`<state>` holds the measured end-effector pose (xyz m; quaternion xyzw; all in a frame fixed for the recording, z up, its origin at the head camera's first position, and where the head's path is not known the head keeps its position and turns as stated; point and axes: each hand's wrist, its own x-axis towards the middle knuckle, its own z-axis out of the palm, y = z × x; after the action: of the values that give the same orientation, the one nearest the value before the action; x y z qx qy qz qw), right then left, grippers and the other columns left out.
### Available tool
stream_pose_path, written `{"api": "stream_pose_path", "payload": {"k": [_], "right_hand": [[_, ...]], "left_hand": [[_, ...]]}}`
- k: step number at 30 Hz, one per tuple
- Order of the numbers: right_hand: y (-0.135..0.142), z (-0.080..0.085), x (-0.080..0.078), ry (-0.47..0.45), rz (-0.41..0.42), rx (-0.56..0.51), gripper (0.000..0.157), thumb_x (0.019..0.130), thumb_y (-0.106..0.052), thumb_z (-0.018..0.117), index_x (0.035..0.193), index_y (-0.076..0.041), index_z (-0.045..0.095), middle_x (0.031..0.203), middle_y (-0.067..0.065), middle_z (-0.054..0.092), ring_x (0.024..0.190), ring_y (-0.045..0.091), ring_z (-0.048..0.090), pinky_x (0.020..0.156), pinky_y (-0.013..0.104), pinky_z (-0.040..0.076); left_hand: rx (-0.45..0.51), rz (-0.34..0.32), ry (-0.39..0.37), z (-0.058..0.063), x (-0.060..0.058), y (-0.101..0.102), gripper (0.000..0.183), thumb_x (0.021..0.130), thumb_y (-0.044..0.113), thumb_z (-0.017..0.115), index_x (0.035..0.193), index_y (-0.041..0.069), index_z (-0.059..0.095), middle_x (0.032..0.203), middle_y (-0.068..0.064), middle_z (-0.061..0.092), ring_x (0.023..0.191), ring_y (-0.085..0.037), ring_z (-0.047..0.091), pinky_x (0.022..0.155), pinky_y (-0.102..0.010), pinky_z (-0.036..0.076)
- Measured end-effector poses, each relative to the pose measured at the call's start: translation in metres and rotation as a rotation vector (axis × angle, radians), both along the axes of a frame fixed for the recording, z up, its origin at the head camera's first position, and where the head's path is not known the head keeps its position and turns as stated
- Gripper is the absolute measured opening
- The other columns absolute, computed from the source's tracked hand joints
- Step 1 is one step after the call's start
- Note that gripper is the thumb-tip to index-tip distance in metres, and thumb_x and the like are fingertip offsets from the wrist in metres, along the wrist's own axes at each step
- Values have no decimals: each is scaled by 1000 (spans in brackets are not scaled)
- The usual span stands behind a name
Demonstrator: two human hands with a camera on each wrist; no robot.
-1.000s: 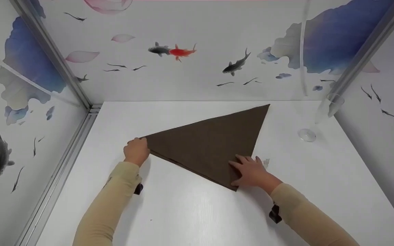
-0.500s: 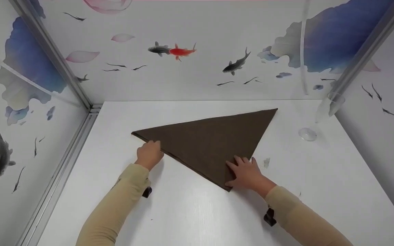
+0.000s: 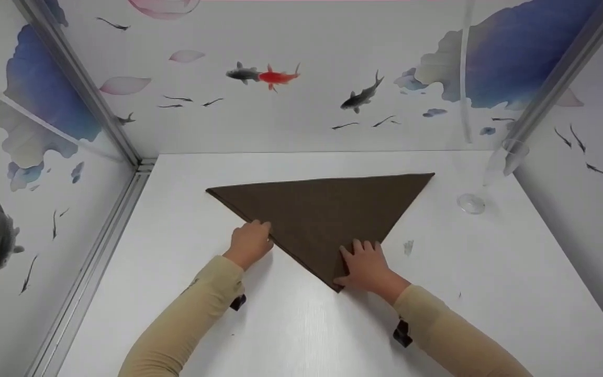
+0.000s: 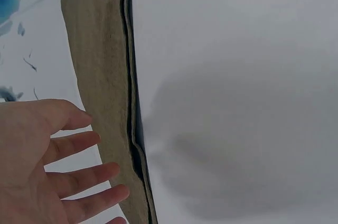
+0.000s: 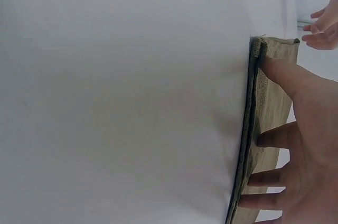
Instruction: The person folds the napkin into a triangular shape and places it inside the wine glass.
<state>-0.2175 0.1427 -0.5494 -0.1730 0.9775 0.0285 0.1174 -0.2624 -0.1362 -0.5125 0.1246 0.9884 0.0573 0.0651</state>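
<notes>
A brown cloth (image 3: 327, 209), folded into a triangle, lies flat on the white table. Its long side faces the back wall and one corner points toward the person. My left hand (image 3: 250, 243) is at the cloth's left slanting edge; in the left wrist view the fingers (image 4: 87, 179) are extended and slightly apart over the fabric. Near the front corner, my right hand (image 3: 368, 269) rests on the cloth with fingers spread. The right thumb (image 5: 280, 71) touches the corner in the right wrist view, where stacked layers show along the edge.
A clear stemmed glass (image 3: 471, 204) stands at the back right. A small translucent scrap (image 3: 409, 247) lies right of the cloth. Printed walls enclose the table (image 3: 291, 335) at the back and both sides, with metal rails (image 3: 87, 89) at the corners.
The cloth has turned clockwise, its long side now nearly level with the back wall. My left hand has let go of the left corner and slid right along the edge; my right hand shifted left.
</notes>
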Motion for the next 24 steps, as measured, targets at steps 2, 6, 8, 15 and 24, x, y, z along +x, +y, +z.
{"api": "stream_pose_path", "payload": {"k": [2,6,8,15,24], "right_hand": [[-3,-1,1,3,-6,3,88,81,-66,65,145,-8,46,140,25,42,127,44,39,107,62,26],[-8,-3,1,20,-7,-5,87,81,-66,65,143,-7,48,139,26,43,126,45,39,106,62,27],[-10,-4,1,22,-7,-4,88,82,-67,64,144,-7,47,139,26,43,126,45,39,106,62,27],[-11,-5,2,29,-2,-2,88,82,-68,63,144,-8,47,139,25,43,126,44,39,105,62,28],[-5,2,5,-1,6,-41,82,83,-62,67,144,-11,49,141,22,43,126,42,41,105,61,30]], "left_hand": [[-7,-26,10,0,3,6,28,92,21,66,113,3,64,102,-15,64,94,-33,63,75,-49,52],[-30,-66,31,-1,11,17,27,92,22,67,112,4,64,100,-14,65,92,-32,62,74,-48,52],[-41,-86,42,-2,14,22,26,92,23,68,111,5,65,99,-13,65,90,-31,63,74,-48,52],[-53,-171,57,-7,25,42,24,91,25,69,106,6,67,93,-10,64,86,-28,62,73,-46,52],[-47,-303,79,-14,41,61,19,90,25,70,99,8,69,88,-7,62,80,-25,62,69,-42,52]]}}
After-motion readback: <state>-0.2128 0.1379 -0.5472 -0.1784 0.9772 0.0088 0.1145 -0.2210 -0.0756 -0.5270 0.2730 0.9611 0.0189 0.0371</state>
